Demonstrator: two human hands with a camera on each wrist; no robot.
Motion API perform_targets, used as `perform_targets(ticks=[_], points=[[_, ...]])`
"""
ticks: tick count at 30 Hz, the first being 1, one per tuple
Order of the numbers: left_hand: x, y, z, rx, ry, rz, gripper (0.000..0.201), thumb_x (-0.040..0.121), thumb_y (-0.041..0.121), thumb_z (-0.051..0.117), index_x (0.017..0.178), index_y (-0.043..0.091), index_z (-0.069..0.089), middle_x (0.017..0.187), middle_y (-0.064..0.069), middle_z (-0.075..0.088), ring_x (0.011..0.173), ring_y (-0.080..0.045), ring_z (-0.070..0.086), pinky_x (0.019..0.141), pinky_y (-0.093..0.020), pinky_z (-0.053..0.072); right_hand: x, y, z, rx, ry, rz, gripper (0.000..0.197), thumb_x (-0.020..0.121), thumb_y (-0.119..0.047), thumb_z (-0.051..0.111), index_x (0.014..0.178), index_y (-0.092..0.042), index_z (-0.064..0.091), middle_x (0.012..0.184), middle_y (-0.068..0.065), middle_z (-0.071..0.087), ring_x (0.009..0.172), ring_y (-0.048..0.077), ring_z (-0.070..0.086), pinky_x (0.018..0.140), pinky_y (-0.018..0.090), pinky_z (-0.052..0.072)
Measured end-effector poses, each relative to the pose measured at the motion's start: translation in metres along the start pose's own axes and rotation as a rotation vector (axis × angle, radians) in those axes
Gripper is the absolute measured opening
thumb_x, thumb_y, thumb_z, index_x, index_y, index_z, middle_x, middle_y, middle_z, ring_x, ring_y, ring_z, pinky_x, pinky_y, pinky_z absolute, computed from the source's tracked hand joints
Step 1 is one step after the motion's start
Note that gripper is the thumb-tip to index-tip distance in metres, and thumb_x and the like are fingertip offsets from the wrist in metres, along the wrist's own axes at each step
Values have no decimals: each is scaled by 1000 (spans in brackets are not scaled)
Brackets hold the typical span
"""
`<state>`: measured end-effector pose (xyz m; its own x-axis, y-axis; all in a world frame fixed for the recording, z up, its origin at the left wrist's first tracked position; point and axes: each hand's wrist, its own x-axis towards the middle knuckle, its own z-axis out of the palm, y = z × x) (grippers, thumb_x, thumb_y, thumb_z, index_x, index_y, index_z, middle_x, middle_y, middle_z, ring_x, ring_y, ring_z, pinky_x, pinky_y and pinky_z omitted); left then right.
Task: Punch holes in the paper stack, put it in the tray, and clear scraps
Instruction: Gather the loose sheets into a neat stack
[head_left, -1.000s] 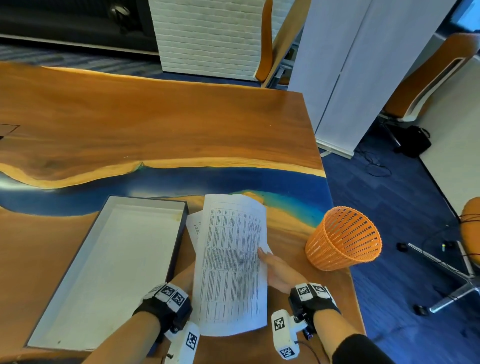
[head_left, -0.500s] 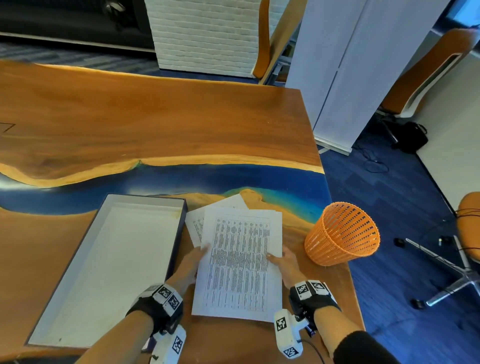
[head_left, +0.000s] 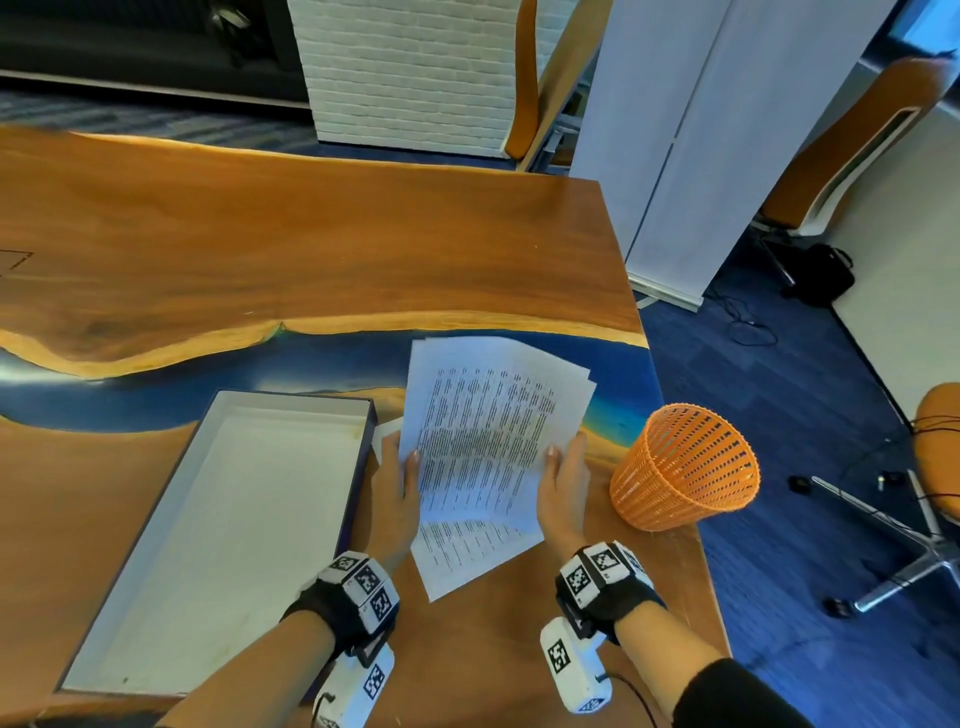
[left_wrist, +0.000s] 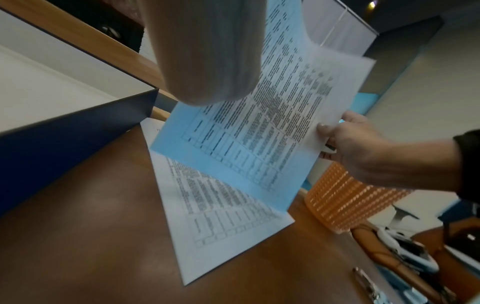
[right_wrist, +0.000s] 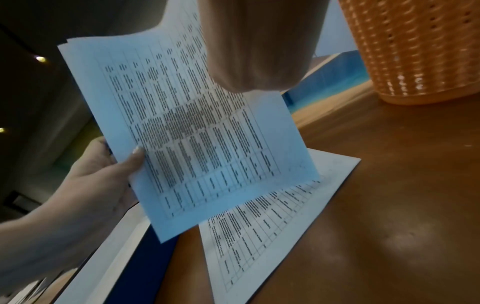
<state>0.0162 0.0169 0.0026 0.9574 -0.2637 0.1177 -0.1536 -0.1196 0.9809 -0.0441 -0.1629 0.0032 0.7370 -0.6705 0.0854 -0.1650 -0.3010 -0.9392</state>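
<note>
The tray (head_left: 218, 525) is sitting at the near left of the table (head_left: 311, 249). Just right of it, the left hand (head_left: 397, 499) is pinching the paper stack (head_left: 488, 431) by its left edge, thumb lying on the printed top. The stack is being held above a loose sheet (head_left: 467, 553) lying flat. The right hand (head_left: 563, 493) is gripping the stack's right edge the same way. The orange basket (head_left: 685, 467) is standing just beside that hand.

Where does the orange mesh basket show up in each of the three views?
Head: orange mesh basket at right of centre, on the table's right edge.
Left wrist: basket lower right, under the right hand.
Right wrist: basket top right corner.
Shared landmark: the held paper stack.
</note>
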Motion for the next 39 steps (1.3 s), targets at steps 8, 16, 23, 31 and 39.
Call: perform_targets(ticks=[8, 16, 23, 31, 39], points=[[-6, -4, 4, -87, -13, -44, 37, 99, 11, 42, 116, 42, 37, 111, 7, 61, 92, 0, 68, 69, -22, 58, -6, 16, 7, -59, -8, 23, 40, 91, -33, 45, 128, -40, 32, 126, -7, 59, 115, 20, 58, 97, 56, 45], [-1, -5, 5, -80, -28, -22, 37, 99, 10, 41, 112, 44, 39, 104, 12, 62, 84, 4, 68, 66, -21, 58, -3, 10, 1, -56, -56, 3, 15, 97, -5, 34, 104, -18, 39, 90, -15, 59, 83, 5, 64, 72, 38, 58], [0, -18, 2, -28, -37, -98, 44, 97, 11, 48, 119, 47, 37, 111, 12, 63, 93, -1, 69, 74, -30, 60, 1, 31, 2, -162, -138, 89, 26, 94, 2, 37, 103, -23, 37, 95, -1, 63, 90, 21, 66, 76, 47, 58], [23, -21, -12, 182, 56, 8, 33, 101, 17, 41, 119, 44, 44, 93, -6, 69, 71, -29, 70, 60, -52, 57, 29, 20, 10, -187, -219, 5, 23, 96, -4, 36, 117, -14, 42, 102, 2, 60, 93, 20, 63, 77, 35, 54], [57, -28, -26, 228, 185, 15, 33, 101, 12, 40, 134, 16, 44, 92, -3, 68, 72, -20, 68, 62, -42, 57, 62, 39, 30, -572, -314, 71, 38, 90, -10, 55, 125, -7, 40, 126, 11, 48, 102, 26, 56, 85, 38, 49]])
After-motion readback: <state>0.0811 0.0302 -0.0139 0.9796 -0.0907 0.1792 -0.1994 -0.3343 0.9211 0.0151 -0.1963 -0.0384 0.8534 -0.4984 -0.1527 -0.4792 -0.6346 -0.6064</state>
